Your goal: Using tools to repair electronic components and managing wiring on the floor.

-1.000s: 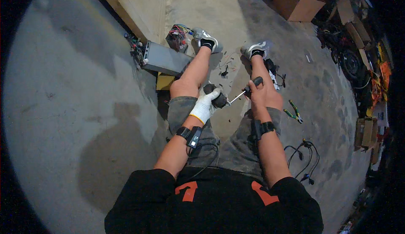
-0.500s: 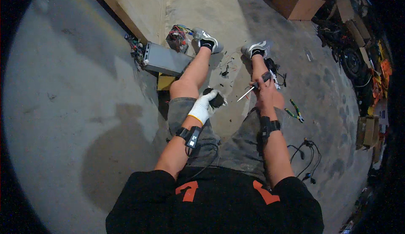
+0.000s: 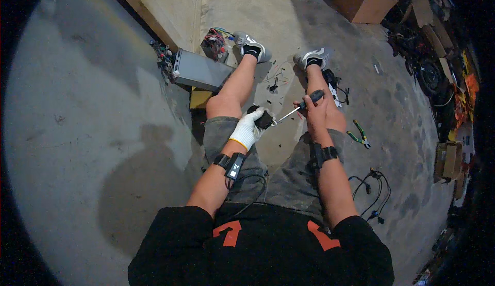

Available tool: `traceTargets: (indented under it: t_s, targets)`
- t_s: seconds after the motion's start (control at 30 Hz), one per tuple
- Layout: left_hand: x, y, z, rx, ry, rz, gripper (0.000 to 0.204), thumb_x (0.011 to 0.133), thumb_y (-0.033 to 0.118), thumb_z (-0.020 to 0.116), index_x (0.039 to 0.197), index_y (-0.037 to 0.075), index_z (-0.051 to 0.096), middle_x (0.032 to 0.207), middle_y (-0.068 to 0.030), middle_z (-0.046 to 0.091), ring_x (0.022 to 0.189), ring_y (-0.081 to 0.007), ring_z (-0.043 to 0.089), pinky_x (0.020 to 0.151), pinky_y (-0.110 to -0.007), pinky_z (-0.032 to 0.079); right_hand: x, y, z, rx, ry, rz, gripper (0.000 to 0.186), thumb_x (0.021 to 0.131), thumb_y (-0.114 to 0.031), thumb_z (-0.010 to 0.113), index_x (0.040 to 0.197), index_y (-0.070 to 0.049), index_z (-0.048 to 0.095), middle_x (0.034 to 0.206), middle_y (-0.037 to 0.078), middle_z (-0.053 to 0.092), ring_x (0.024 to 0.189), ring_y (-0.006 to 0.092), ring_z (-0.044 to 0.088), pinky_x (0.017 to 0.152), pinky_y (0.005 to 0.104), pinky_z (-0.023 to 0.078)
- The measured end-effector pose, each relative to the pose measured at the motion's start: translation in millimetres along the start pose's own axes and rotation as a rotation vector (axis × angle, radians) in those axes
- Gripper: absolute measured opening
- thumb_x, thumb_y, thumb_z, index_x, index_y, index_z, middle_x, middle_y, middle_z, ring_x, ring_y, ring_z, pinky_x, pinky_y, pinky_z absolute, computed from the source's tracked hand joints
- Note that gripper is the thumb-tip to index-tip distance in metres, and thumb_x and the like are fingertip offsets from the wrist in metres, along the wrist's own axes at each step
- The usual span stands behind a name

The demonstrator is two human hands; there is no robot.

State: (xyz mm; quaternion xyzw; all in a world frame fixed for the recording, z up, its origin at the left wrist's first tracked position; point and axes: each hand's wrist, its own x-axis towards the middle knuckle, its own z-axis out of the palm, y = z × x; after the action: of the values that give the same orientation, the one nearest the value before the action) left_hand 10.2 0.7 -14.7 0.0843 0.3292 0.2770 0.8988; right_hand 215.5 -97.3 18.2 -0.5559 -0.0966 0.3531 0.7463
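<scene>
My left hand (image 3: 248, 128), in a white knitted glove, is closed around a small dark blocky part (image 3: 264, 120) above the gap between my thighs. What kind of part it is I cannot make out. My bare right hand (image 3: 315, 112) grips a screwdriver (image 3: 313, 98) by its dark handle. The steel shaft slants down to the left, and its tip is at the right edge of the dark part, seemingly touching it. Glove and fingers hide much of the part.
Pliers with green-and-black handles (image 3: 359, 134) and a coil of black cables (image 3: 380, 193) lie on the floor to my right. A grey metal case (image 3: 202, 70) sits by my left leg, near a box of coloured wires (image 3: 215, 45). Cardboard boxes (image 3: 366, 0) stand at the far right.
My right hand has brought the screwdriver leftward, so its tip now meets the dark part. My left hand has stayed nearly in place.
</scene>
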Motion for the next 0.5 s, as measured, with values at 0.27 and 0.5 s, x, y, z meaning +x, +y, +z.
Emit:
traceTargets:
  t_s: [0.27,0.5]
  targets:
    - [-10,3,12,0.057,0.002,-0.02,0.01,0.09,0.002,0.061,0.099,0.0,0.057,0.091,-0.0142,0.062,0.084,-0.032,0.066,0.079,-0.044,0.057,-6,0,5,-0.03,-0.088,0.028,0.076,0.094,-0.007,0.059,0.148,-0.016,0.008,0.104,0.017,0.056,0.077,0.0326,0.069,0.068,0.0425,0.06]
    - [-25,7,32,0.247,-0.091,0.206,0.033,0.09,0.003,0.064,0.118,0.008,0.049,0.098,-0.0106,0.06,0.087,-0.0305,0.066,0.076,-0.045,0.057,5,2,-1,0.006,0.084,0.058,0.067,0.088,0.003,0.059,0.141,-0.011,0.02,0.105,0.019,0.052,0.07,0.0338,0.068,0.059,0.0447,0.061]
